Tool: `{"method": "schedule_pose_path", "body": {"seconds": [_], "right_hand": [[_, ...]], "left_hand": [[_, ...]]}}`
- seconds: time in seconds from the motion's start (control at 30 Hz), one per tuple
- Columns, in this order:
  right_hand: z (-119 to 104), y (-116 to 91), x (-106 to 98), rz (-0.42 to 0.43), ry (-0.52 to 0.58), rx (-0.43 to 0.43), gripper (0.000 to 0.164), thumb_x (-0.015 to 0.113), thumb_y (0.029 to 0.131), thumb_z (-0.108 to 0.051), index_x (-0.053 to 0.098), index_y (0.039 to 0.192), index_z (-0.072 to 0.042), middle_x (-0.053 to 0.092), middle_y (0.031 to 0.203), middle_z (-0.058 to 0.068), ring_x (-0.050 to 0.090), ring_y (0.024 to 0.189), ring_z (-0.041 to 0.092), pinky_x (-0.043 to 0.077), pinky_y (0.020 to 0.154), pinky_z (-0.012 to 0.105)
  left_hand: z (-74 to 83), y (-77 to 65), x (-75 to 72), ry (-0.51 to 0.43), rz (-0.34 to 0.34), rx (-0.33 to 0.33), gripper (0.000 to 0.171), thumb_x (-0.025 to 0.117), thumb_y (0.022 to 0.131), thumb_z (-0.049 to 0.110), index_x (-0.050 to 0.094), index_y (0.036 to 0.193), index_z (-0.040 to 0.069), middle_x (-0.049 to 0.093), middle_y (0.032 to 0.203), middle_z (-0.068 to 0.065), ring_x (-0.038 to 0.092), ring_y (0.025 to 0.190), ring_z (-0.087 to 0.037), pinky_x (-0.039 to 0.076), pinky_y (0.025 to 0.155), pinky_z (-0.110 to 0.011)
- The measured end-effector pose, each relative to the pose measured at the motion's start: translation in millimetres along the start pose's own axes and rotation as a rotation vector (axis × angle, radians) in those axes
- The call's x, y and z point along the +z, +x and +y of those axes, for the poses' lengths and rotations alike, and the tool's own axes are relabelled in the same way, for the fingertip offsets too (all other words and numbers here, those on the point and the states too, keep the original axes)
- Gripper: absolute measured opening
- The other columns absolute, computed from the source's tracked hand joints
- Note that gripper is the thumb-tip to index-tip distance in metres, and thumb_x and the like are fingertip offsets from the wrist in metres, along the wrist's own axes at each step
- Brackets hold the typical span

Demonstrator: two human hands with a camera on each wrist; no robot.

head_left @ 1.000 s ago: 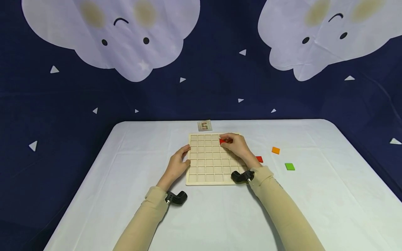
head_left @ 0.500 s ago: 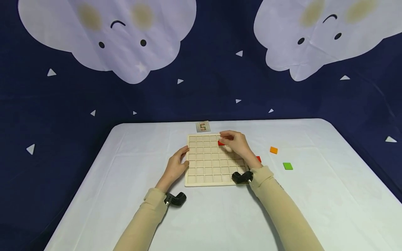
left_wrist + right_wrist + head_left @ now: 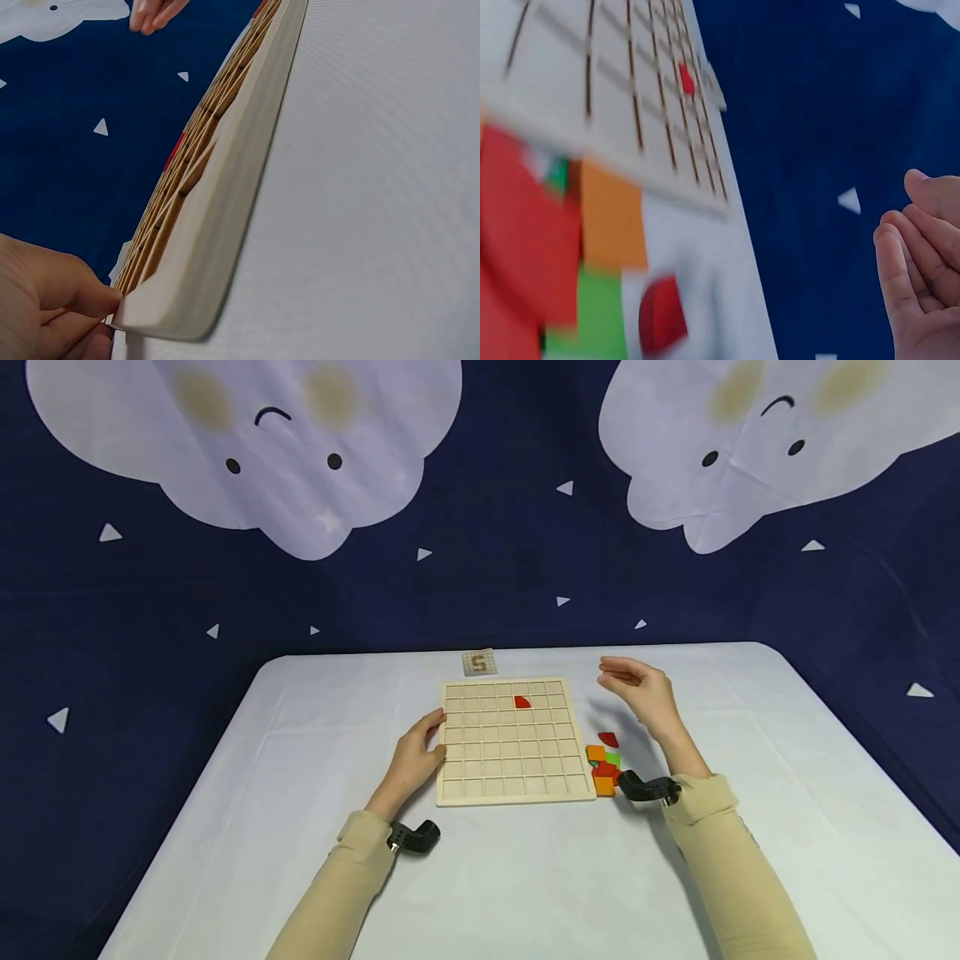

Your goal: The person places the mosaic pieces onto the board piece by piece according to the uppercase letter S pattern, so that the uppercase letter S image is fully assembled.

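The grid board (image 3: 492, 769) lies at the head view's centre, a red piece (image 3: 522, 702) in its upper half. At its left edge, the left hand (image 3: 411, 762) touches it, thumb and fingers apart. Coloured tiles (image 3: 604, 770) cluster lower right; above them the right hand (image 3: 648, 695) hovers, fingers narrowly together, loosely bent, holding nothing.
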State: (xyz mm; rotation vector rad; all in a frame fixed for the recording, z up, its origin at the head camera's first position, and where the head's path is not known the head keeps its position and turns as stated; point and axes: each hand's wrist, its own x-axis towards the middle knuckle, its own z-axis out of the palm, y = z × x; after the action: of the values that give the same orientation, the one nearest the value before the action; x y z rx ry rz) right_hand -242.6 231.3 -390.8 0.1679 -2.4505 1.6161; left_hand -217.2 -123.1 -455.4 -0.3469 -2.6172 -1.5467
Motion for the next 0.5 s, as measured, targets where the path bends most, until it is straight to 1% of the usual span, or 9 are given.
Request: {"method": "schedule_pose_path", "body": {"seconds": [0.13, 0.27, 0.4, 0.5], "right_hand": [[11, -7, -19, 0.037, -0.036, 0.046, 0.044, 0.069, 0.087, -0.025, 0.061, 0.126, -0.007, 0.062, 0.119, 0.016, 0.062, 0.092, 0.002, 0.049, 0.081, 0.015], [25, -12, -35, 0.055, -0.096, 0.051, 0.044, 0.068, 0.087, -0.026, 0.061, 0.126, -0.005, 0.062, 0.118, 0.017, 0.061, 0.090, -0.001, 0.049, 0.079, 0.012], [38, -17, -45, 0.058, -0.150, 0.054, 0.045, 0.067, 0.088, -0.025, 0.059, 0.126, -0.001, 0.062, 0.118, 0.020, 0.060, 0.089, -0.004, 0.047, 0.077, 0.010], [45, -21, -50, 0.062, -0.175, 0.080, 0.043, 0.067, 0.088, -0.023, 0.060, 0.125, 0.000, 0.062, 0.117, 0.020, 0.059, 0.087, -0.006, 0.046, 0.076, 0.008]], "left_hand": [[0.4, -0.7, -0.1, 0.003, -0.002, 0.003, 0.060, 0.054, 0.078, -0.010, 0.040, 0.137, -0.009, 0.051, 0.132, -0.020, 0.048, 0.122, -0.032, 0.037, 0.104, -0.037], [-0.1, -1.1, -0.1, 0.012, -0.001, 0.003, 0.060, 0.055, 0.079, -0.009, 0.040, 0.137, -0.009, 0.051, 0.133, -0.020, 0.048, 0.122, -0.031, 0.037, 0.104, -0.037], [-0.7, -0.5, 0.0, 0.017, -0.008, -0.006, 0.060, 0.054, 0.080, -0.009, 0.040, 0.138, -0.008, 0.050, 0.134, -0.019, 0.046, 0.124, -0.031, 0.037, 0.104, -0.037], [-1.1, 0.1, 0.7, 0.013, -0.018, -0.009, 0.060, 0.054, 0.080, -0.009, 0.038, 0.139, -0.007, 0.049, 0.135, -0.019, 0.045, 0.126, -0.031, 0.036, 0.105, -0.037]]}}
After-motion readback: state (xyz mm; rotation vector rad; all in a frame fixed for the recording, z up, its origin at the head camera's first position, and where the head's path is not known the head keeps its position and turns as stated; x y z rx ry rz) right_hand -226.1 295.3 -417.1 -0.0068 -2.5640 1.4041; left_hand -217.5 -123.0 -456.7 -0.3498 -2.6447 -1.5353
